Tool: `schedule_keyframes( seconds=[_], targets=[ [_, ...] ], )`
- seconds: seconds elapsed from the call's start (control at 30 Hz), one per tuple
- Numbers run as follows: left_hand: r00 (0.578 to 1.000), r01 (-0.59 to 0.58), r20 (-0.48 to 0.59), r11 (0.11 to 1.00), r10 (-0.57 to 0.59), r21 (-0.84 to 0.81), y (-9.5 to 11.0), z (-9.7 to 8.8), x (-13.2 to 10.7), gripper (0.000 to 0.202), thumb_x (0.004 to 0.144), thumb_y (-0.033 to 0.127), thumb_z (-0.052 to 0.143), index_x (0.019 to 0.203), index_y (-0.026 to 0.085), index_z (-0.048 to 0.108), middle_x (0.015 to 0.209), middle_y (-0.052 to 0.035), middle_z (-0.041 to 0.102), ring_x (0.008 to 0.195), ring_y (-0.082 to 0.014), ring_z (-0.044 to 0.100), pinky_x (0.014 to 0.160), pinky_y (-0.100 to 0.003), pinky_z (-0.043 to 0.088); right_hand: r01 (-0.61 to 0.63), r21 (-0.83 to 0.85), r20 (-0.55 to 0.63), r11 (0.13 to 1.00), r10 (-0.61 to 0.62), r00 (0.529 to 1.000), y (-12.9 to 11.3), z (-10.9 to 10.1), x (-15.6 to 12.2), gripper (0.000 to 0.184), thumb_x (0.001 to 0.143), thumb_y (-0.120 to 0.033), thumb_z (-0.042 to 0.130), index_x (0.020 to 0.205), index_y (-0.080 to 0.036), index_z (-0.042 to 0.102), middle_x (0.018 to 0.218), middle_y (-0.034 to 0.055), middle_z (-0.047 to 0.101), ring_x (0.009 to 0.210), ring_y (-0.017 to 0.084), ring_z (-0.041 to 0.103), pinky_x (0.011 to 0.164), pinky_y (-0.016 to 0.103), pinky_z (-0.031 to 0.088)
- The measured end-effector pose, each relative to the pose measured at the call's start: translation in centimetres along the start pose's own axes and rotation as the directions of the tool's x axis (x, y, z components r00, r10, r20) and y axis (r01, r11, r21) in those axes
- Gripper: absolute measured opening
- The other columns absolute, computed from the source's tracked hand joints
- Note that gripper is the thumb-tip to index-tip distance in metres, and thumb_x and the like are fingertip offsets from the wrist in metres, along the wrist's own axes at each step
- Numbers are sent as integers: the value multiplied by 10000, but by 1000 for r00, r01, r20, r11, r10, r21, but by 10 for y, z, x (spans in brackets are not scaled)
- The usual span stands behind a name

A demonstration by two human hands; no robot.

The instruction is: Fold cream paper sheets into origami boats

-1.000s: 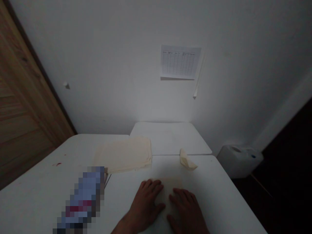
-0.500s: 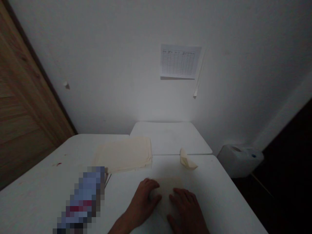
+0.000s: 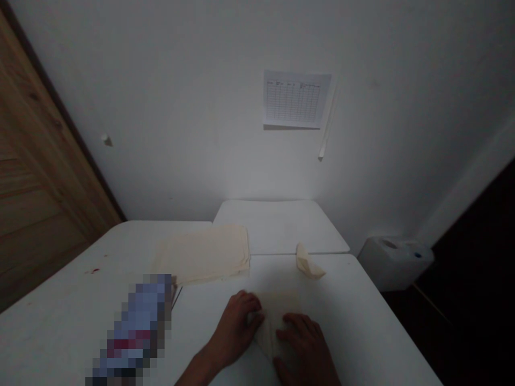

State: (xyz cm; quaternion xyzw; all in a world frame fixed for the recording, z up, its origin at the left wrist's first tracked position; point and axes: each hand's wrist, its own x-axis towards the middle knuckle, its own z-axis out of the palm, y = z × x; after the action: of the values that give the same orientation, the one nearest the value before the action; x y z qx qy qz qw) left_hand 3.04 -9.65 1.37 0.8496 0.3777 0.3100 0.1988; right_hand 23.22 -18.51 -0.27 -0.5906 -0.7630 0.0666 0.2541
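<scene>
A thin cream sheet of paper (image 3: 266, 336) lies on the white table (image 3: 217, 305) in front of me, partly covered by both hands. A fold or raised edge runs across it between them. My left hand (image 3: 240, 324) has its thumb and index finger closed together on the sheet's left part. With fingers apart, my right hand (image 3: 306, 338) rests on the sheet's right side. Beyond my right hand sits a small folded piece of the same cream paper (image 3: 308, 264), one end standing up. A stack of cream sheets (image 3: 209, 252) lies at the back left.
A blurred-out, bluish object (image 3: 137, 327) lies left of my hands. A second white tabletop (image 3: 281, 225) meets the wall. On the wall hangs a printed chart (image 3: 296, 100). A white box with openings (image 3: 396, 262) stands right of the table, and a wooden door (image 3: 44, 139) is at left.
My left thumb and index finger have closed on the sheet, and its left part has lifted into a fold. My right hand has shifted slightly, still resting on the paper.
</scene>
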Motion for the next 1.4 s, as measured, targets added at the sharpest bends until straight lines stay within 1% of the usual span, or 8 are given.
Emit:
schedule_keyframes(
  seconds=[0.23, 0.5, 0.63, 0.73, 0.83, 1.1, 1.3, 1.4],
  targets=[
    [999, 25, 30, 998, -27, 60, 4, 2, 3, 65, 843, 184, 580, 792, 220, 561, 881, -24, 611, 882, -218, 548, 807, -360, 429, -14, -25, -14, 1000, 14, 1000, -1, 4, -1, 317, 711, -404, 690, 1002, -281, 664, 1204, 41, 624, 1139, 266, 533, 972, 380, 386],
    [998, 40, 37, 991, -45, 127, 6, 5, 5, 106, 815, 164, 606, 745, 216, 545, 868, -19, 591, 861, -216, 533, 773, -348, 418, -13, 13, -21, 1000, 13, 1000, -2, 2, -2, 307, 720, -391, 677, 1000, -267, 655, 1162, 53, 636, 1097, 273, 545, 952, 384, 397],
    [998, 48, 37, 988, -54, 144, 7, 5, 6, 113, 814, 161, 613, 739, 212, 545, 859, -14, 585, 849, -210, 527, 766, -344, 411, 51, 6, -10, 999, -50, 999, -4, 0, 1, 241, 745, -356, 679, 976, -288, 665, 1142, 34, 635, 1065, 253, 554, 928, 372, 406],
    [998, 49, 37, 987, -55, 151, 7, 6, 6, 114, 814, 155, 614, 739, 210, 548, 858, -13, 585, 851, -210, 523, 768, -344, 407, 159, -39, 74, 987, -155, 985, -8, -3, 4, 111, 795, -270, 643, 896, -305, 673, 1090, -5, 649, 994, 208, 575, 882, 333, 421],
    [997, 47, 47, 987, -55, 156, 7, 6, 5, 112, 810, 157, 612, 736, 212, 548, 866, -17, 586, 854, -213, 523, 765, -345, 409, 224, -47, 149, 973, -215, 965, -10, -7, 7, 73, 822, -247, 623, 813, -298, 674, 1046, -28, 657, 956, 188, 573, 835, 303, 431],
    [998, 45, 35, 989, -51, 141, 7, 7, 5, 109, 817, 152, 615, 740, 200, 554, 862, -18, 582, 847, -210, 511, 766, -346, 394, 184, 33, 194, 982, -187, 963, -8, -6, 8, 89, 809, -232, 630, 826, -281, 703, 1052, -1, 642, 992, 198, 535, 871, 314, 394],
    [998, 52, 35, 991, -57, 121, 7, 6, 6, 115, 806, 142, 626, 739, 196, 551, 858, -14, 576, 850, -208, 505, 772, -342, 383, 75, 145, 203, 987, -103, 974, -7, -3, 15, 87, 798, -230, 643, 743, -261, 703, 1008, -13, 645, 991, 180, 520, 904, 295, 340],
    [998, 55, 28, 993, -59, 108, 7, 6, 5, 107, 799, 133, 630, 757, 198, 555, 872, -16, 579, 860, -213, 508, 778, -346, 383, -4, 181, 253, 984, -42, 967, -11, -8, 19, 70, 776, -233, 641, 768, -254, 707, 992, -6, 645, 987, 186, 525, 912, 286, 342]
  ],
)
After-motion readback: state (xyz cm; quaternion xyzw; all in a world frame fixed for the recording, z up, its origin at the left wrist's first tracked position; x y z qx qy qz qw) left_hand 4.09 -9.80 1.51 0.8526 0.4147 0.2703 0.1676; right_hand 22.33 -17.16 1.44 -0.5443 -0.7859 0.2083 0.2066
